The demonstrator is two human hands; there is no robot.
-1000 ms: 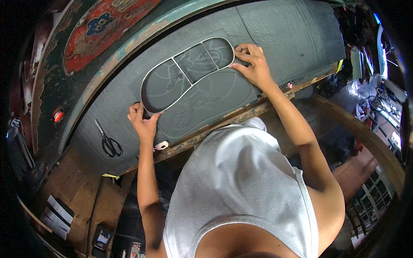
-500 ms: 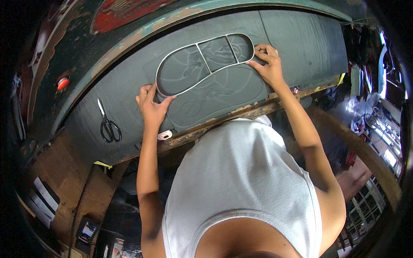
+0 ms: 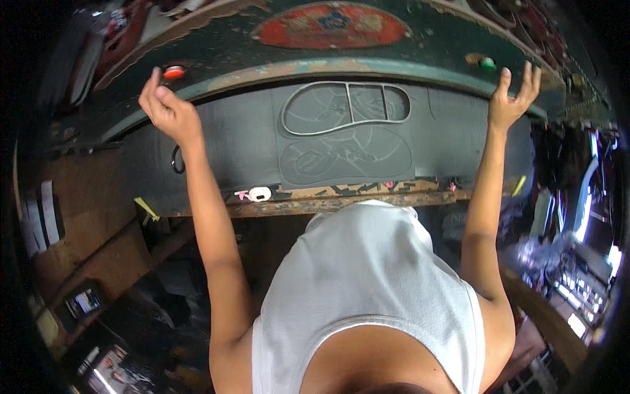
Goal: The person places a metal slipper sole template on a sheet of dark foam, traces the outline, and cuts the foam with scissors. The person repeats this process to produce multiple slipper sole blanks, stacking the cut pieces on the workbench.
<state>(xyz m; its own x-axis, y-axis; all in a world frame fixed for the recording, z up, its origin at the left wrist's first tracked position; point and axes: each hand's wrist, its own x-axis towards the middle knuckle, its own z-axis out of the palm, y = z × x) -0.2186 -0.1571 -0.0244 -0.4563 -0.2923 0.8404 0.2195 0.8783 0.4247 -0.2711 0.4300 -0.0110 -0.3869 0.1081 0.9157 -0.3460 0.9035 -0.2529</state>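
Observation:
A shoe-sole-shaped metal cutting die point(image 3: 351, 104), with two crossbars, lies on a dark grey rubber sheet point(image 3: 243, 141). Next to its near side, an embossed sole outline point(image 3: 348, 156) shows in the rubber. My left hand point(image 3: 170, 115) is raised beside a red-orange button point(image 3: 173, 71) on the green machine beam, holding nothing, its fingers partly spread. On the other side my right hand point(image 3: 512, 105) is up near a green button point(image 3: 487, 63), also with nothing in it and fingers apart.
A black scissor handle point(image 3: 177, 159) peeks out by my left wrist, the rest hidden. The green beam point(image 3: 446, 49) with a red oval plate point(image 3: 331, 25) spans the far side. A small white oval object point(image 3: 260, 194) and rubber scraps lie along the worn wooden front edge point(image 3: 354, 207).
Both hands have let go of the cutting die and moved outward and up, one to each button. The die stays on the rubber. My view has turned and shifted.

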